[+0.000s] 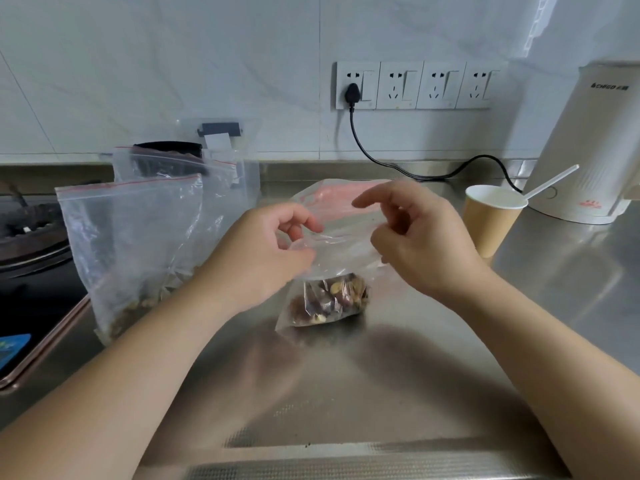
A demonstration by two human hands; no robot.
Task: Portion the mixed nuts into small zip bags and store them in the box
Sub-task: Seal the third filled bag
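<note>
One head-worn wide-angle view looks forward and down, close over the steel counter (346, 375) toward the wall.

The left hand (266, 251) covers the near left corner of the small zip bag (332, 244), whose red seal is blurred. The stove (31, 233) and a blue card (12, 348) are cut off at the left edge. The container (166, 157) behind the large bags (135, 244) is mostly hidden.

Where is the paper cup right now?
In the head view, the paper cup stands on the steel counter at the right, in front of the white kettle, with a white spoon in it.
</note>
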